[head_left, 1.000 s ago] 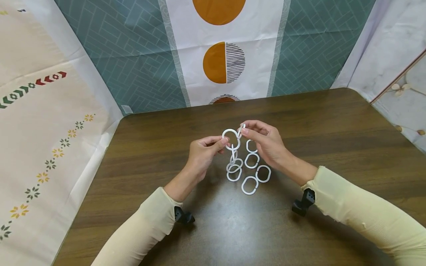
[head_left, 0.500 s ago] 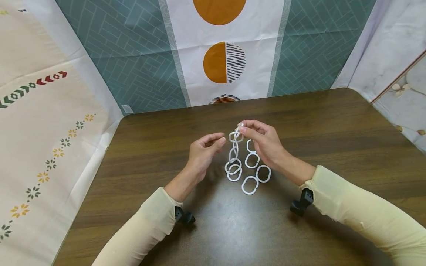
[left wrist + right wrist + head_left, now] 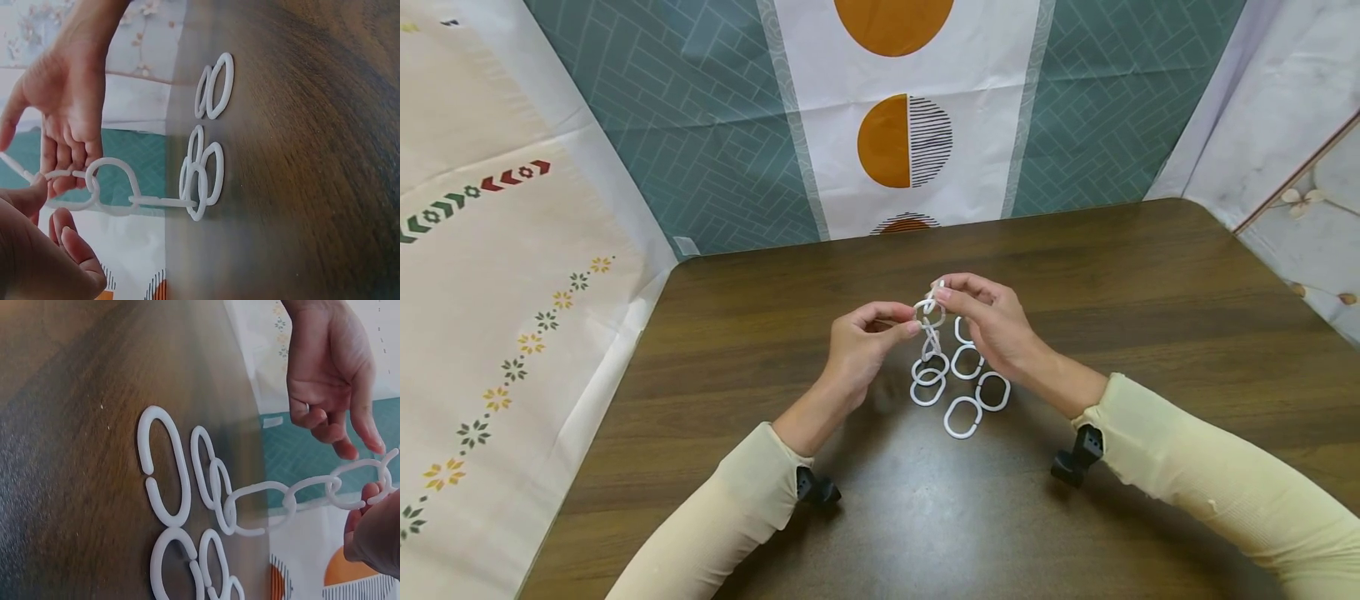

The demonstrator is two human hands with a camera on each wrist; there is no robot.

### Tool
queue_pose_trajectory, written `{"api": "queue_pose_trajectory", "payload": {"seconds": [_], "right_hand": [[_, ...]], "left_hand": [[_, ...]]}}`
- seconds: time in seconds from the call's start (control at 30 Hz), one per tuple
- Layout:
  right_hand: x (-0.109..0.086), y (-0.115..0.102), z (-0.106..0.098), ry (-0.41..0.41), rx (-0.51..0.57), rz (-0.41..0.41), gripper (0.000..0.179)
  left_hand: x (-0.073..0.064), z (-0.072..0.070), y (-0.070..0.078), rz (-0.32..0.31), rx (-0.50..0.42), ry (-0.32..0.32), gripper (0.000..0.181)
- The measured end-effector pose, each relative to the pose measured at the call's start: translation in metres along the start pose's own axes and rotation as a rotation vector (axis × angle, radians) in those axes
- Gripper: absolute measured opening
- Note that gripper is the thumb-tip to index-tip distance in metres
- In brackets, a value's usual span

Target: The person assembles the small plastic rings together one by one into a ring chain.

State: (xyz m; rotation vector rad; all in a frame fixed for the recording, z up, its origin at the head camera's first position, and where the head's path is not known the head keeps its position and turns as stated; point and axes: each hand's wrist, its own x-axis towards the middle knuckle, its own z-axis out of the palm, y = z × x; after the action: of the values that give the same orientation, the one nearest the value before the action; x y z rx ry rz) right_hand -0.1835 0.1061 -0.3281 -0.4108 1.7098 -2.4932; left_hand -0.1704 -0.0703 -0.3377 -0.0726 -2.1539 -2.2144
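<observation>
White plastic chain links make up a short chain (image 3: 931, 342), hanging between the hands. The right hand (image 3: 988, 312) pinches its top link between thumb and fingertips, above the table. From the left, the left hand (image 3: 865, 346) has thumb and index finger spread at the edge of a link (image 3: 928, 313) just below the pinched one; whether they touch it is hard to tell. In the right wrist view this link (image 3: 353, 469) sits right beside the left fingertips, which stand apart. The chain's lower links (image 3: 928, 387) reach the tabletop.
Several loose white links (image 3: 962, 418) lie on the wooden table (image 3: 760, 333), right of the chain and below the right hand. Each has a small gap. Patterned cloth (image 3: 715, 125) hangs behind the table.
The left hand lets go of a link, then moves back in to the right toward the chain. The chain drops to hang from the right hand, which shifts slightly left.
</observation>
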Motion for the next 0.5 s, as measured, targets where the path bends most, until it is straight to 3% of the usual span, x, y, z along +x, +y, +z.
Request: {"api": "queue_pose_trajectory", "payload": {"seconds": [0.33, 0.5], "right_hand": [[-0.0005, 0.0019, 0.0066, -0.014, -0.033, 0.087, 0.011], [0.0041, 0.0017, -0.0001, -0.078, -0.100, 0.154, 0.025]], "left_hand": [[-0.0004, 0.0012, -0.0004, 0.062, 0.050, 0.020, 0.021], [0.0012, -0.0011, -0.0011, 0.073, 0.068, 0.059, 0.017]]}}
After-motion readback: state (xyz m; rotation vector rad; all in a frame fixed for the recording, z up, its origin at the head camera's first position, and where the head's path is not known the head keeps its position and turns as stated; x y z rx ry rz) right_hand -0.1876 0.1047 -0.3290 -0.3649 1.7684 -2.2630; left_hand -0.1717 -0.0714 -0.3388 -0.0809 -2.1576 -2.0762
